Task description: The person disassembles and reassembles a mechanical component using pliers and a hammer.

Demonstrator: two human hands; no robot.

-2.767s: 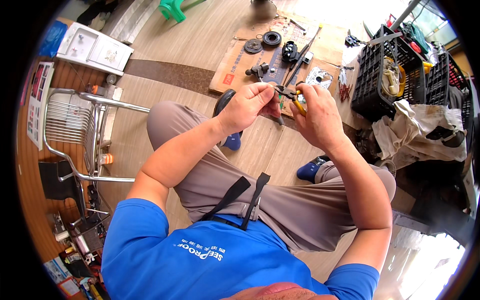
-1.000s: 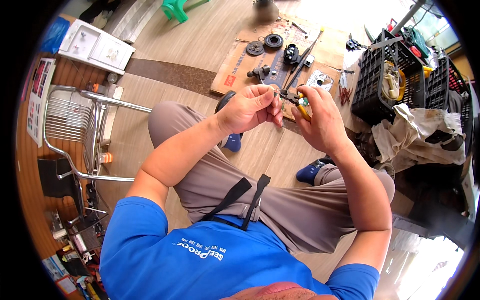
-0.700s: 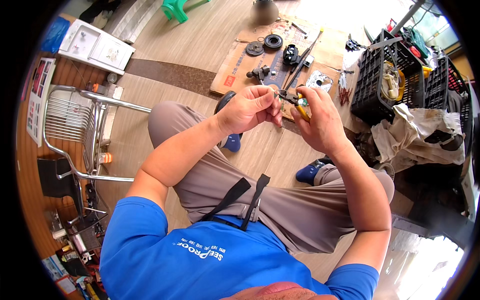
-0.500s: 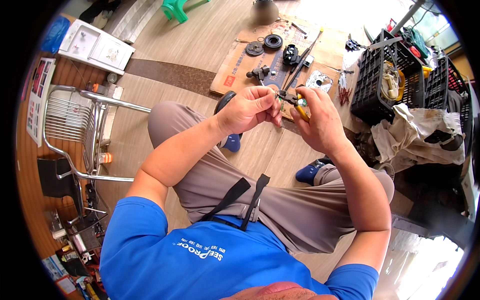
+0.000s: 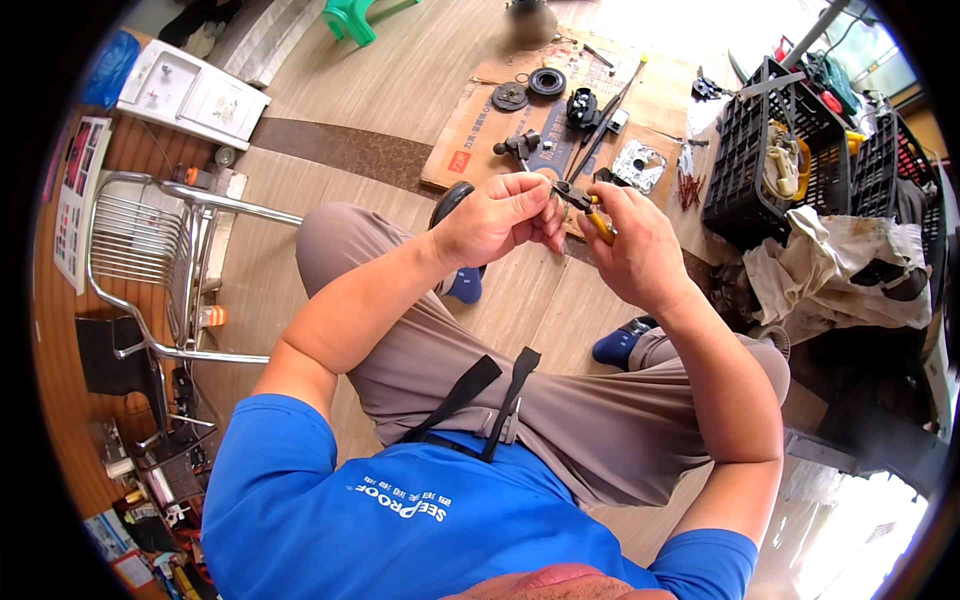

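Observation:
My right hand [image 5: 637,240] is closed round the yellow handles of a pair of pliers [image 5: 572,194], whose dark jaws point left toward my other hand. Thumb and fingers of my left hand [image 5: 503,212] pinch something small right at the jaw tips; it is too small to name. Both hands are held above the floor, in front of my knees. Just beyond them a hammer [image 5: 520,147] lies on a flattened cardboard sheet [image 5: 470,140]. A silvery metal plate [image 5: 640,165] with holes lies past my right hand.
On the cardboard are a black ring [image 5: 546,82], a grey disc [image 5: 509,97], a black motor-like part [image 5: 580,108] and long thin tools. Black crates [image 5: 745,200] with tools and cloth stand at the right. A metal-framed chair [image 5: 140,265] is at the left, and a green stool [image 5: 350,20] at the back.
The pliers' handles have come closer together as my right hand squeezed in. My left hand has stayed in nearly the same place.

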